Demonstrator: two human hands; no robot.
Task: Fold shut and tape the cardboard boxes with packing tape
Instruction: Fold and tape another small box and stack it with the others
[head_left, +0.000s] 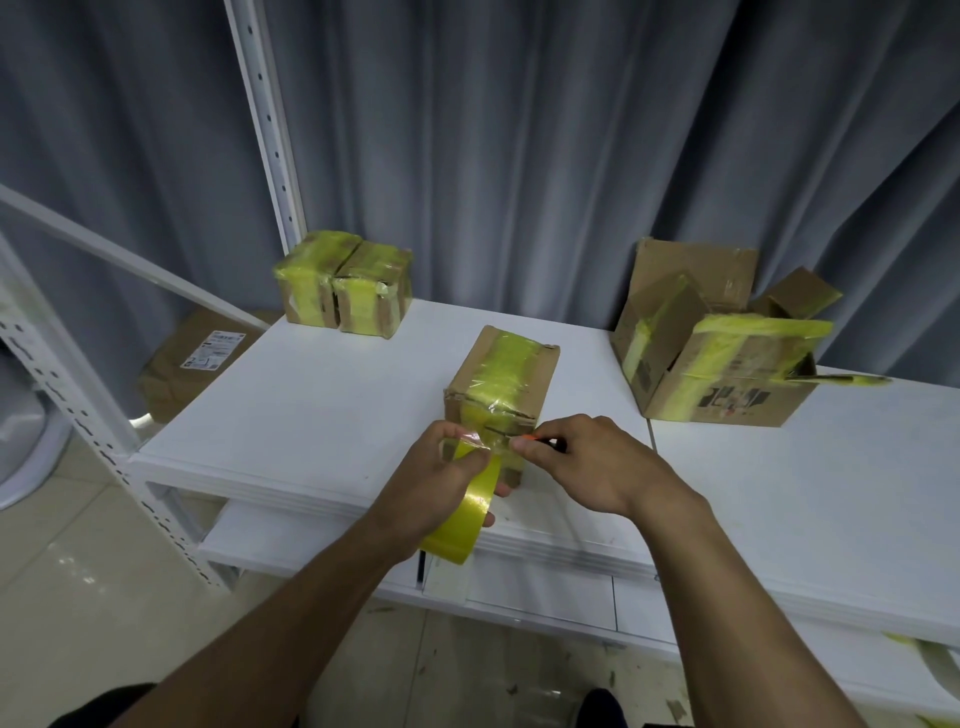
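Small box (501, 382) sits mid-table, left hand (447, 483) clamped on the tape roll (462, 519) at its near face, right hand (587, 462) pinching an orange-tipped cutter (535, 440) there. Tape could easily wrinkle or stick to itself if tension slips.

Wide bare table (322, 395) left of the small box (503, 379), clear passage there. Back left, two taped boxes (345, 283) block. Right, the open carton (722, 358) crowds in, its flaps possibly overhanging.
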